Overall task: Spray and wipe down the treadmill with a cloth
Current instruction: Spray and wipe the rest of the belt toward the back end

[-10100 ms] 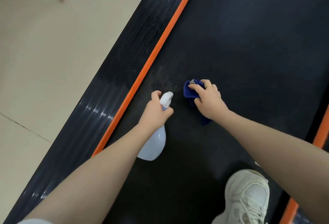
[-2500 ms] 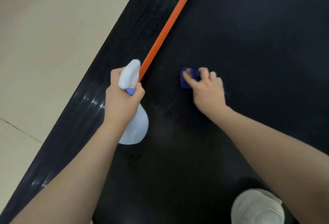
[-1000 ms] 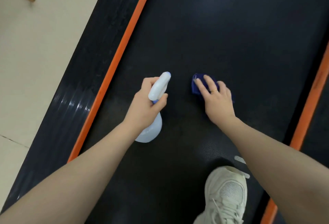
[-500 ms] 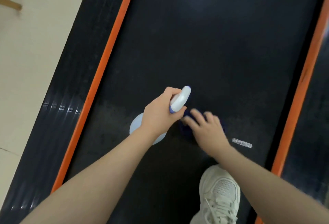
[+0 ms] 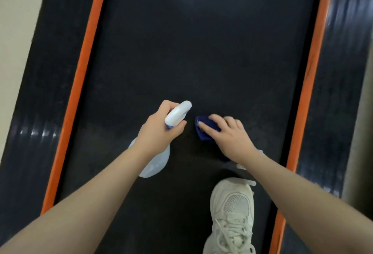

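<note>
**Both hands working mid-belt, cloth pressed flat**

Compared with half a second ago, the hands are sitting slightly apart again, and both orange strips are now showing. The left hand (image 5: 159, 130) is curling round the neck of the spray bottle (image 5: 155, 160), nozzle pointing toward the upper frame. The right hand (image 5: 230, 136) is lying on the blue cloth (image 5: 203, 130), fingers spread and pressing it onto the treadmill belt (image 5: 201, 51) at centre frame. A pale sneaker (image 5: 232, 217) is standing at lower right. No readable writing is showing.
</note>
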The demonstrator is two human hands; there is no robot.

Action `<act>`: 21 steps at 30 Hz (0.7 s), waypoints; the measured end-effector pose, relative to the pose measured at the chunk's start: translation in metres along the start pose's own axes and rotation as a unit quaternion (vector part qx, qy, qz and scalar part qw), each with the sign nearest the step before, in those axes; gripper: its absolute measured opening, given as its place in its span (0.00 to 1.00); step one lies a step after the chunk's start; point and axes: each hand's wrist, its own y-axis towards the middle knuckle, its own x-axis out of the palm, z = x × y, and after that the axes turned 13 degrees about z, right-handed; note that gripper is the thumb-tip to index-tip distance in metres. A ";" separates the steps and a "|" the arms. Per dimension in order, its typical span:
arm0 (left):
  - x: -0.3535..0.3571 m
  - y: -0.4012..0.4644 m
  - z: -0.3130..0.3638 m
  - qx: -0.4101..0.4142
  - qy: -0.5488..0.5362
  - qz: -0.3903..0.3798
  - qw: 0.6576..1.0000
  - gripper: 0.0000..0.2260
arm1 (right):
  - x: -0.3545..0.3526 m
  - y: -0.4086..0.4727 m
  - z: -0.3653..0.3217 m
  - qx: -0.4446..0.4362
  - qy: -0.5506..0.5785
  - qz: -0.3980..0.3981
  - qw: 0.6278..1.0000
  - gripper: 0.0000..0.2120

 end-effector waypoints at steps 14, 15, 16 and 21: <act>0.082 0.011 0.064 0.097 0.158 -0.116 0.976 0.17 | -0.020 -0.032 0.078 0.153 -0.036 0.026 0.987 0.27; 0.082 0.013 0.063 0.090 0.153 -0.113 0.978 0.16 | -0.017 -0.024 0.085 0.172 -0.043 0.040 0.983 0.27; 0.082 0.014 0.061 0.076 0.147 -0.106 0.981 0.15 | -0.014 -0.017 0.086 0.210 -0.043 0.049 0.975 0.26; 0.077 0.007 0.058 0.033 0.081 -0.048 0.995 0.13 | -0.011 -0.023 0.031 0.221 -0.005 0.035 0.975 0.31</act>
